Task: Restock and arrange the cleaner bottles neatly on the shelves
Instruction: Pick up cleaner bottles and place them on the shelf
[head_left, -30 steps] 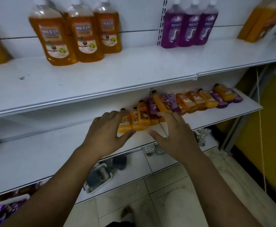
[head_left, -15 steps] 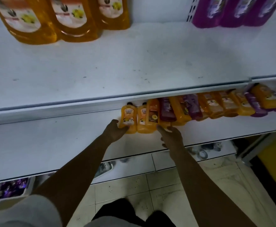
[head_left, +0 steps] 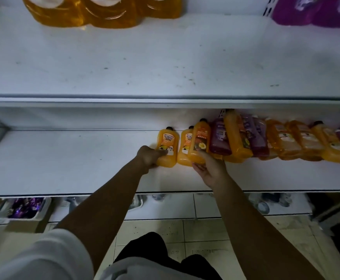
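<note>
Currently: orange cleaner bottle (head_left: pixel 166 141), left end of a leaning row on the middle shelf (head_left: pixel 64 158). Plastic, liquid-filled; probably light, smooth, easily tipped, best gripped low round the body. Left hand (head_left: pixel 147 156): fingers curled round its base. Right hand (head_left: pixel 209 168): fingers nearly straight against a neighbouring orange bottle (head_left: pixel 200 141).

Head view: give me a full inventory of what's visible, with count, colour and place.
Large orange bottles: three, orange, upper shelf, left.
Large purple bottles: at least two, cropped, purple, upper shelf, right.
Small orange bottles: about eight, orange, row at back of lower shelf.
Small purple bottles: about three, purple, mixed into that row.
Shelves: two, white.
Box: one, white, purple contents, below left.
Left hand: grips leftmost orange bottle.
Right hand: touches third orange bottle.
</note>
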A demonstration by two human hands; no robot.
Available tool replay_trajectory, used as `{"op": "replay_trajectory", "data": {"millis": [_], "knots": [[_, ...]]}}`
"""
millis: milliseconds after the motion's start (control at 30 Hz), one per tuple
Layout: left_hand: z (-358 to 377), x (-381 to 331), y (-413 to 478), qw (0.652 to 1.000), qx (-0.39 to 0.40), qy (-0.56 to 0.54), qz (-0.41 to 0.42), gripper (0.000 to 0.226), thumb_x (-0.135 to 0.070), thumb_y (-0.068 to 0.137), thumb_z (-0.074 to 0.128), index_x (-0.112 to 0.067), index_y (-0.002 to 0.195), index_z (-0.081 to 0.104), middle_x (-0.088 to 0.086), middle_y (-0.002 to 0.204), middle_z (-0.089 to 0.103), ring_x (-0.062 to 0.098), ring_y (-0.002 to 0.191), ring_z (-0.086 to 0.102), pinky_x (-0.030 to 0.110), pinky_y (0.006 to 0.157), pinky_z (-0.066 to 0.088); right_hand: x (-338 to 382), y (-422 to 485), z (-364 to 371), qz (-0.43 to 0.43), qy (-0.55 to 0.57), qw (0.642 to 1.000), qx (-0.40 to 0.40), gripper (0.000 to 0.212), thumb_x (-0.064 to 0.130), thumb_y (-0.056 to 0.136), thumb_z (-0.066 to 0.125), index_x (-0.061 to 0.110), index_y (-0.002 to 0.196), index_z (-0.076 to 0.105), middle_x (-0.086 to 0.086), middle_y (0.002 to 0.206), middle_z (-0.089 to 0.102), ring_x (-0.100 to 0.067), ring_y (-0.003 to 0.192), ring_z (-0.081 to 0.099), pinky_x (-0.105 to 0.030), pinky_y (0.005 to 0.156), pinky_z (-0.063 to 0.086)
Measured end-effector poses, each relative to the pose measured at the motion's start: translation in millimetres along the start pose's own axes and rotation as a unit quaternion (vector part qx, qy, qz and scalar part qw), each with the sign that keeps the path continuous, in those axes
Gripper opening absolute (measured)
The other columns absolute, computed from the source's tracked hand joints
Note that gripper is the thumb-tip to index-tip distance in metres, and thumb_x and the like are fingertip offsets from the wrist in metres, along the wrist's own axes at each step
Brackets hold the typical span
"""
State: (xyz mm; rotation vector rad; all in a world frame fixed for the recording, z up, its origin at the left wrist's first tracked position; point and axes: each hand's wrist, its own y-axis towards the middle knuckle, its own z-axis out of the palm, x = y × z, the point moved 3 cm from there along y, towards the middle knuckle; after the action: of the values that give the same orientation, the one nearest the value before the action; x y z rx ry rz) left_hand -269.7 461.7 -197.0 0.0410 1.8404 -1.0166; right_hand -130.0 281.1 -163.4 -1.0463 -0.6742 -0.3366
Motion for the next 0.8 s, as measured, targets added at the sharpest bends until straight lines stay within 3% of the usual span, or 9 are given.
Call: {"op": "replay_trajectory", "data": {"millis": [167, 267, 400, 467, 533, 633, 733, 800], "knots": [[-26, 18, -56, 0.958, 0.106, -0.256, -0.072, 0.060, -0.018, 0.087, 0.083, -0.004, 0.140, 0.058, 0.019, 0.132, 0.071, 0.035, 0.119, 0.071, 0.046, 0.102, 0.059, 4, -47, 13, 0.097, 0.115, 0.985, 0.080, 0.036, 0.012, 0.095, 0.071, 0.010, 0.129, 0.059, -0.020, 0.138, 0.057, -0.037, 0.124, 0.059, -0.044, 0.095, 0.060], [-49, 31, -105, 0.940, 0.117, -0.310, -0.080, 0.047, -0.015, 0.095, 0.075, -0.005, 0.137, 0.059, 0.017, 0.126, 0.074, 0.031, 0.113, 0.073, 0.038, 0.089, 0.064, -3, -85, 17, 0.139, 0.069, 0.978, 0.137, 0.036, 0.012, 0.101, 0.062, 0.006, 0.136, 0.057, -0.023, 0.134, 0.061, -0.035, 0.119, 0.062, -0.037, 0.079, 0.065], [-80, 45, -174, 0.942, 0.121, -0.312, -0.026, 0.081, -0.011, 0.071, 0.094, -0.007, 0.143, 0.057, 0.018, 0.132, 0.071, 0.035, 0.116, 0.072, 0.049, 0.094, 0.061, -16, -137, 19, 0.162, -0.047, 0.960, 0.222, 0.040, 0.004, 0.096, 0.058, 0.005, 0.136, 0.057, -0.021, 0.113, 0.073, -0.032, 0.095, 0.071, -0.029, 0.069, 0.063], [-94, 51, -210, 0.943, 0.099, -0.318, 0.009, 0.074, -0.001, 0.070, 0.088, -0.009, 0.138, 0.059, 0.018, 0.127, 0.073, 0.036, 0.112, 0.073, 0.050, 0.090, 0.063, -21, -158, 23, 0.156, -0.104, 0.938, 0.291, 0.051, -0.006, 0.084, 0.067, 0.007, 0.132, 0.060, -0.019, 0.109, 0.076, -0.032, 0.091, 0.075, -0.035, 0.073, 0.063], [-105, 53, -244, 0.942, 0.057, -0.327, 0.052, 0.068, 0.005, 0.074, 0.076, -0.012, 0.137, 0.057, 0.017, 0.125, 0.073, 0.035, 0.112, 0.074, 0.047, 0.086, 0.064, -30, -174, 29, 0.137, -0.169, 0.911, 0.349, 0.065, -0.015, 0.077, 0.072, 0.009, 0.136, 0.058, -0.020, 0.117, 0.074, -0.037, 0.099, 0.075, -0.043, 0.078, 0.064], [-121, 60, -296, 0.936, -0.036, -0.335, 0.105, 0.070, 0.000, 0.077, 0.081, -0.016, 0.140, 0.055, 0.013, 0.125, 0.074, 0.032, 0.114, 0.074, 0.040, 0.086, 0.062, -47, -199, 45, 0.067, -0.279, 0.870, 0.402, 0.078, -0.020, 0.074, 0.073, 0.020, 0.139, 0.056, -0.019, 0.127, 0.071, -0.041, 0.113, 0.070, -0.045, 0.078, 0.062], [-139, 66, -349, 0.924, -0.131, -0.331, 0.142, 0.059, -0.021, 0.087, 0.078, -0.020, 0.142, 0.055, 0.009, 0.128, 0.074, 0.030, 0.118, 0.072, 0.041, 0.091, 0.061, -61, -234, 66, -0.002, -0.325, 0.835, 0.445, 0.079, -0.003, 0.068, 0.081, 0.026, 0.136, 0.053, -0.005, 0.113, 0.077, -0.025, 0.103, 0.075, -0.039, 0.075, 0.061], [-153, 69, -382, 0.921, -0.192, -0.298, 0.163, 0.058, -0.032, 0.087, 0.072, -0.021, 0.142, 0.055, 0.006, 0.128, 0.074, 0.028, 0.119, 0.072, 0.045, 0.098, 0.058, -70, -258, 81, -0.060, -0.342, 0.822, 0.452, 0.075, 0.018, 0.066, 0.088, 0.032, 0.131, 0.054, 0.003, 0.110, 0.078, -0.020, 0.103, 0.075, -0.041, 0.083, 0.061]]}}
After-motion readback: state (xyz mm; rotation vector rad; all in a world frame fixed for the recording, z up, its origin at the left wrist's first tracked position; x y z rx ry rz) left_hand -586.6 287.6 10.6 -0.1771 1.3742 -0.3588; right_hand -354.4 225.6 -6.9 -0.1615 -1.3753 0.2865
